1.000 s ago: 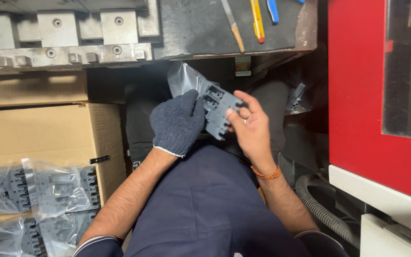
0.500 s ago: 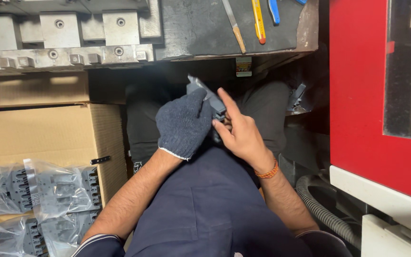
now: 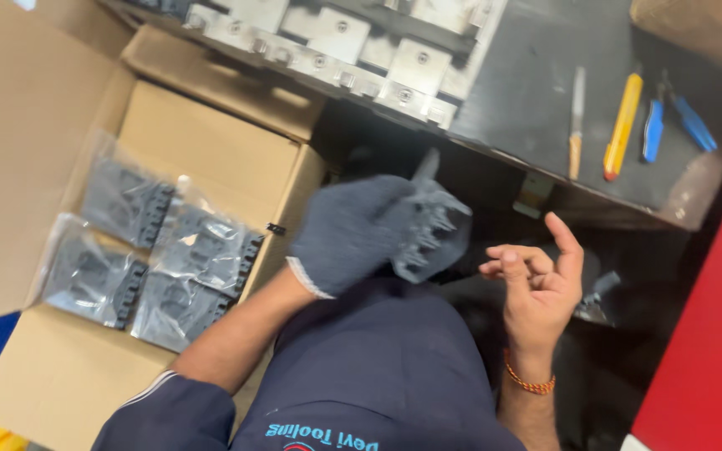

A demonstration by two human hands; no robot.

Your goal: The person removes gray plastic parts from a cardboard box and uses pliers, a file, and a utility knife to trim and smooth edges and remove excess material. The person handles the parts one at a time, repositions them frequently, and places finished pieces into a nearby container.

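One bagged black plastic part point(image 3: 429, 227) sits clasped in the gloved left hand point(image 3: 353, 230), above the lap, its long axis tilted up toward the tabletop point(image 3: 528, 100). The bare right hand point(image 3: 536, 280) is loose, holding nothing. Four bagged parts point(image 3: 156, 259) lie in the cardboard box point(image 3: 211, 142).

Dark metal workbench point(image 3: 536, 108) across the top, bearing a row of bolted grey steel blocks point(image 3: 361, 50), a wooden-handled file point(image 3: 577, 121), a yellow cutter point(image 3: 622, 125), blue-handled pliers point(image 3: 670, 125). Open cardboard box point(image 3: 202, 142) at left, holding four bagged black plastic parts point(image 3: 156, 250).
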